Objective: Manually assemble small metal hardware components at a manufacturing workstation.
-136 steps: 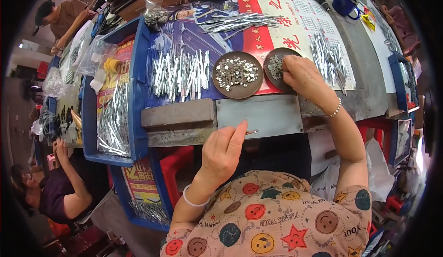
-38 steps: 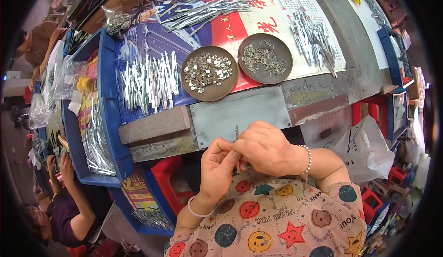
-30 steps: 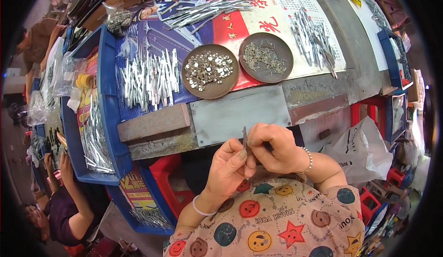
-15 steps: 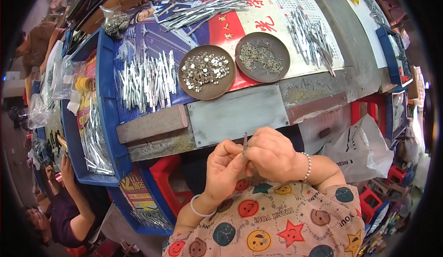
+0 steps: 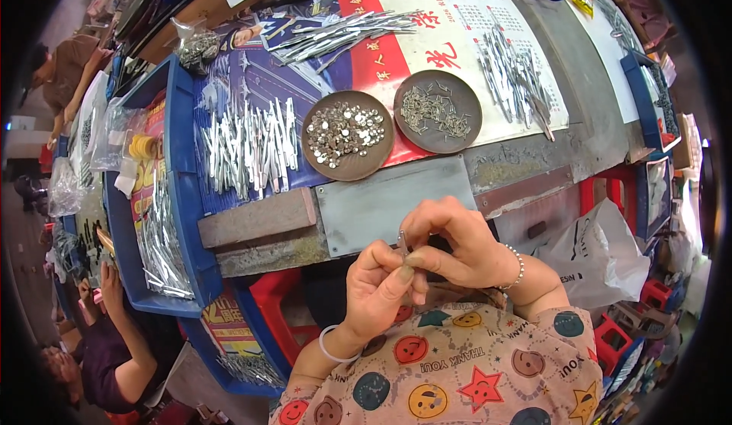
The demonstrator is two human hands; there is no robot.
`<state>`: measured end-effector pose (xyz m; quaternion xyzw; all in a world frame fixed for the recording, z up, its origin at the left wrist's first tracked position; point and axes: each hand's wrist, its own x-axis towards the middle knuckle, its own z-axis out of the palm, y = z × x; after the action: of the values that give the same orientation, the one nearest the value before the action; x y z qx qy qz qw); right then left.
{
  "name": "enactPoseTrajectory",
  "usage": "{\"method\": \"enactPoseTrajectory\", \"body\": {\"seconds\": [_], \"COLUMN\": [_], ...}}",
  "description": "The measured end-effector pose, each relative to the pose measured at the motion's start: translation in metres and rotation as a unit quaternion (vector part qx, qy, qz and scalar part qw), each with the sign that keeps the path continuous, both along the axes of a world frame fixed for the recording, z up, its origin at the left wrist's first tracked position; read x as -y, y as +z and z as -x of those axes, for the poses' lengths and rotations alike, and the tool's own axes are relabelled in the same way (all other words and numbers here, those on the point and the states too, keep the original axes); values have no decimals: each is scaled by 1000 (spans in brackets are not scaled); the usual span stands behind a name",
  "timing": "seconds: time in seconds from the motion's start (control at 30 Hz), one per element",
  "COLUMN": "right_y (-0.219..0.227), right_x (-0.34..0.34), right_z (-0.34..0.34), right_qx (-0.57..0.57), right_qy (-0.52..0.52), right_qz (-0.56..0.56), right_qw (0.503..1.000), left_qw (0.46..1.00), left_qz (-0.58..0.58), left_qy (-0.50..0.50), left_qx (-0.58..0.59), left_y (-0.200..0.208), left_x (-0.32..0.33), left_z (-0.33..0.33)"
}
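Close to my body, just off the bench's near edge, my left hand [image 5: 381, 281] and my right hand [image 5: 457, 243] meet. Between their fingertips is a slim metal piece [image 5: 402, 239], its small rounded end sticking up. My left thumb and fingers pinch its lower part, which they mostly hide. The right thumb and forefinger close round it from the other side. Beyond the hands stand two brown bowls: the left bowl [image 5: 358, 170] holds shiny round metal discs, the right bowl [image 5: 451, 144] small metal pins.
Flat metal strips [image 5: 252, 150] lie left of the bowls, with more strips [image 5: 347, 34] behind and others [image 5: 518, 74] at the right. A blue tray [image 5: 200, 219] of strips stands left. A metal plate [image 5: 396, 200] covers the bench edge. Two people sit at the far left.
My right hand has risen slightly and its fingers have opened out around the metal piece. More of the piece's rounded end shows. The whole view has shifted a little, with the bench lower.
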<state>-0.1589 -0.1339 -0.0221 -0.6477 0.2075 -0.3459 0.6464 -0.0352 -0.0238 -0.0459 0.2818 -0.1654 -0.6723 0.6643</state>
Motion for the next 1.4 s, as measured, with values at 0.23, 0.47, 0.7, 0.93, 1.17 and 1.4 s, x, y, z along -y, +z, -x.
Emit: {"method": "enactPoseTrajectory", "body": {"seconds": [0.23, 0.47, 0.7, 0.93, 1.17, 1.4], "right_y": [-6, -3, 8, 6, -1, -1], "right_x": [2, -8, 1, -2, -16, -21], "right_z": [-5, -5, -1, 0, 3, 8], "right_qx": [-24, -48, -65, -96, -63, -20], "right_qy": [-11, -82, 22, 44, 18, 35], "right_qz": [191, 260, 123, 79, 99, 81], "right_qw": [981, 961, 990, 991, 993, 996], "left_qw": [1000, 1000, 999, 999, 998, 998], "left_qz": [-7, -4, 4, -26, -54, -38], "left_qy": [10, -22, -36, -15, -18, -28], "left_qx": [0, -4, 36, 28, -33, -46], "left_y": [-1, -2, 5, 1, 8, 11], "left_x": [5, 6, 4, -3, -12, -21], "left_z": [2, -5, -10, -6, -3, 3]}}
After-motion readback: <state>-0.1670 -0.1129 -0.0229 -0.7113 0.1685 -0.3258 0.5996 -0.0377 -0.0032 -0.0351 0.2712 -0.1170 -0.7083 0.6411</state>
